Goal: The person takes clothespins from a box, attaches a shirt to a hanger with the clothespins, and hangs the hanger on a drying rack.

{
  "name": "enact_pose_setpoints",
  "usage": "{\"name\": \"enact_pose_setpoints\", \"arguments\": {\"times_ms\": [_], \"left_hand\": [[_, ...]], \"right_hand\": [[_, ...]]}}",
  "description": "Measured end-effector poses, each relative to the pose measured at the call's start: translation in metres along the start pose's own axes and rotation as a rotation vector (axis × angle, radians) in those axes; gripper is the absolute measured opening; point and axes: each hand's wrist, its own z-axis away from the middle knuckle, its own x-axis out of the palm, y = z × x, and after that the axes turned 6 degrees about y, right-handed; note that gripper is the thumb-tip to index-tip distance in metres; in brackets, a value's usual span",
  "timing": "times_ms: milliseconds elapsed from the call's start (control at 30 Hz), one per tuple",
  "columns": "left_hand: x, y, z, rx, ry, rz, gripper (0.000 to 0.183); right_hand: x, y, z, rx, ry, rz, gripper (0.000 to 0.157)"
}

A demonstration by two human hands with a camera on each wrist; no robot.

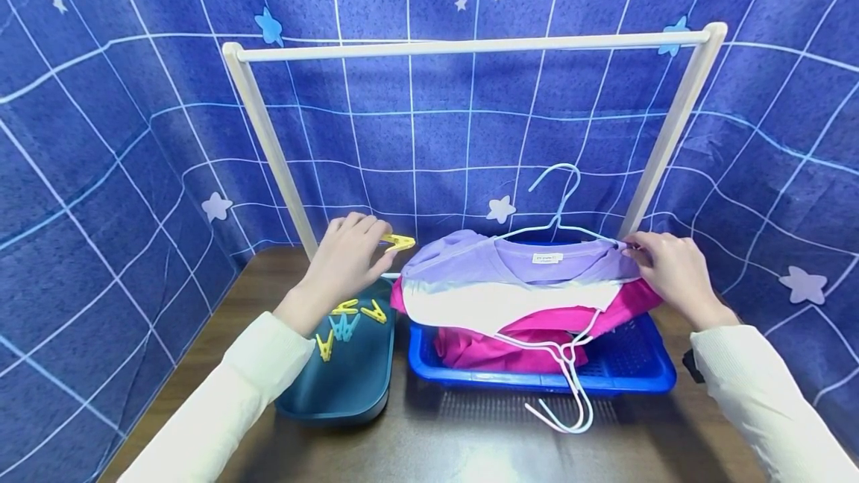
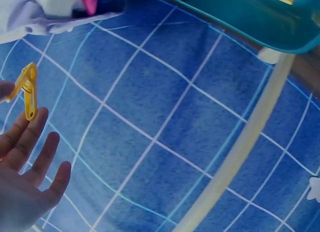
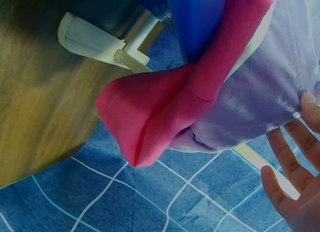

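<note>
The shirt (image 1: 463,297) is matt cloth, the clothespin (image 1: 400,243) smooth plastic, the basket (image 1: 483,377) glossy plastic, the tub (image 1: 335,418) smooth, duller plastic, the bench (image 1: 450,449) glossy and wood-grained, and the backdrop (image 1: 443,133) creased, matt cloth.

Too small to read — collar label (image 1: 547,259) of the purple-and-white shirt (image 1: 463,304). Partly hidden beneath the shirt — pink garment (image 1: 479,347). Cut off by wrist-view edges: left hand (image 2: 24,179), right hand (image 3: 302,197).
</note>
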Motion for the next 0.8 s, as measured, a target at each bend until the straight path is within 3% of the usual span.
{"name": "enact_pose_setpoints", "arguments": {"times_ms": [467, 800], "left_hand": [[-0.002, 0.023, -0.017, 0.043, 0.04, 0.029, 0.03], [-0.002, 0.039, -0.026, 0.131, 0.113, 0.001, 0.02]], "right_hand": [[0.001, 0.0, 0.0, 0.015, -0.003, 0.005, 0.012], [0.003, 0.0, 0.0, 0.014, 0.001, 0.004, 0.012]]}}
